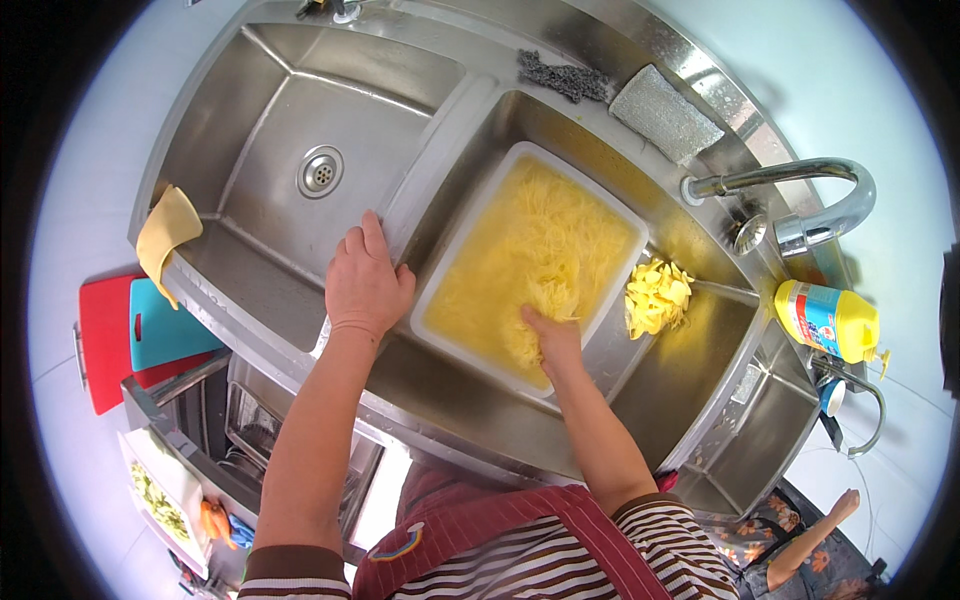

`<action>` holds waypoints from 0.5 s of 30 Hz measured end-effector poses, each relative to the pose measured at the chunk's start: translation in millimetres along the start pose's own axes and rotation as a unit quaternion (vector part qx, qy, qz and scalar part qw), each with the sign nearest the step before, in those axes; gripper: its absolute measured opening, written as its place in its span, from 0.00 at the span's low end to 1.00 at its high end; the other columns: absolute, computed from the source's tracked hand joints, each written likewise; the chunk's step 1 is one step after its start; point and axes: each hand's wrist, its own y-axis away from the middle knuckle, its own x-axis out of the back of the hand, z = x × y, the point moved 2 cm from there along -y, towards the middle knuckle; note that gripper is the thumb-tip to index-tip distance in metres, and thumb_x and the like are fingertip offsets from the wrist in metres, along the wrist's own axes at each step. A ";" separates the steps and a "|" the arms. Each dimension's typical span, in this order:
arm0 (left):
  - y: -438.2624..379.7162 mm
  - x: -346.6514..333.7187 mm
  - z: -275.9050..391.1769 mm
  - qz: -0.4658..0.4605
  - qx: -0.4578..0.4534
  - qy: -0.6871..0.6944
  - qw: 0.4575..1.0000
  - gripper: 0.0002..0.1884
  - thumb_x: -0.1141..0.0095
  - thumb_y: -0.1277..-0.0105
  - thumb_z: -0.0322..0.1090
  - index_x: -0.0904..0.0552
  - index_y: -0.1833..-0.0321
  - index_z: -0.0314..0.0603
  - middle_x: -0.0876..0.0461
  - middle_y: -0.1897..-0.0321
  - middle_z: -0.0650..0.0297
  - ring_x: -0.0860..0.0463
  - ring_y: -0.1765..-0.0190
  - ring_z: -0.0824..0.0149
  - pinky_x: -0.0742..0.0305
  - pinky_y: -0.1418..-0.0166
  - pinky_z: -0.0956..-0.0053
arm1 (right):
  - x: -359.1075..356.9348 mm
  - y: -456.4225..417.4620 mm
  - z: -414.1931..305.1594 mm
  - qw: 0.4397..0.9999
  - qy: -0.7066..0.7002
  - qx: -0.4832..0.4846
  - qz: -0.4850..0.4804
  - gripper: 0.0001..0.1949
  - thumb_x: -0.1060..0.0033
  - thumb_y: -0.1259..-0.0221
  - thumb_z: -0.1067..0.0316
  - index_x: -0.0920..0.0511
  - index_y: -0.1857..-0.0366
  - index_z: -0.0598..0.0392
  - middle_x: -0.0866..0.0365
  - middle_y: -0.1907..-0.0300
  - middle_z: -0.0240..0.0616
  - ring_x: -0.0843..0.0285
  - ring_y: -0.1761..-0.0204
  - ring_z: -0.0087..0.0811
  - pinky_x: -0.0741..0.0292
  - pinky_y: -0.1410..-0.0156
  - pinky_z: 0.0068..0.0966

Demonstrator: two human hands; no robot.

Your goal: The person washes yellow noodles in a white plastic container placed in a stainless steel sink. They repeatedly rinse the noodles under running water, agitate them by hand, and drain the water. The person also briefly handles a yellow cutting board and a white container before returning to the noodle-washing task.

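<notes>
A white rectangular plastic tub (448, 264) stands in the right sink basin, filled with cloudy yellow water and fine shredded yellow vegetable (559, 225), probably potato. My right hand (561, 341) reaches over the tub's near right edge, its fingers closed around a clump of the shreds. My left hand (369, 281) rests on the steel divider between the two basins, holding nothing, with thumb and fingers apart. Right of the tub, a heap of yellow slices or peelings (657, 297) lies in the basin. The left basin (277, 172) shows its drain.
Behind the basins are a dark scourer (564, 76), a silvery scrubbing cloth (664, 114) and a curved faucet (795, 174). A yellow detergent bottle (829, 321) stands right. A tan cloth (168, 232) hangs over the left rim near cutting boards (169, 322). Another person's arm (814, 536) shows lower right.
</notes>
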 end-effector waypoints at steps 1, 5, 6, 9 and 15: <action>0.4 0.2 -0.5 0.001 0.000 -0.001 1.000 0.40 0.38 0.47 0.38 0.40 0.32 0.30 0.25 0.51 0.48 0.22 0.49 0.49 0.22 0.48 0.58 | -6.2 11.6 -17.4 0.999 0.029 0.029 0.012 0.22 0.32 0.39 0.71 0.26 0.42 0.65 0.18 0.48 0.41 0.19 0.49 0.33 0.20 0.45 0.31; -1.8 1.0 2.2 0.008 -0.006 0.001 1.000 0.40 0.38 0.47 0.38 0.39 0.32 0.30 0.25 0.51 0.48 0.22 0.50 0.49 0.22 0.49 0.58 | 3.3 20.5 -40.0 0.997 0.031 -0.025 0.061 0.33 0.30 0.39 0.66 0.36 0.32 0.64 0.27 0.37 0.46 0.25 0.39 0.38 0.22 0.42 0.36; -1.0 1.0 0.2 0.010 -0.004 -0.001 1.000 0.40 0.38 0.48 0.38 0.39 0.32 0.30 0.25 0.51 0.48 0.22 0.50 0.49 0.22 0.49 0.58 | 0.9 26.7 -49.5 0.997 0.036 -0.047 0.053 0.37 0.30 0.39 0.64 0.41 0.30 0.62 0.32 0.34 0.47 0.29 0.36 0.40 0.22 0.41 0.39; 1.2 1.0 -1.1 0.014 -0.006 0.001 1.000 0.40 0.37 0.48 0.38 0.39 0.32 0.29 0.24 0.52 0.48 0.22 0.50 0.49 0.22 0.49 0.58 | 3.2 38.0 -72.4 0.994 0.068 -0.080 0.024 0.47 0.28 0.40 0.60 0.54 0.24 0.57 0.49 0.25 0.48 0.40 0.29 0.45 0.23 0.41 0.48; 1.3 1.5 -3.4 -0.021 0.020 0.026 0.999 0.39 0.38 0.46 0.37 0.39 0.32 0.31 0.26 0.49 0.45 0.24 0.47 0.45 0.26 0.43 0.57 | 16.2 -22.0 -46.1 0.992 0.120 -0.029 0.041 0.51 0.24 0.48 0.58 0.53 0.25 0.61 0.36 0.31 0.48 0.31 0.34 0.44 0.24 0.42 0.38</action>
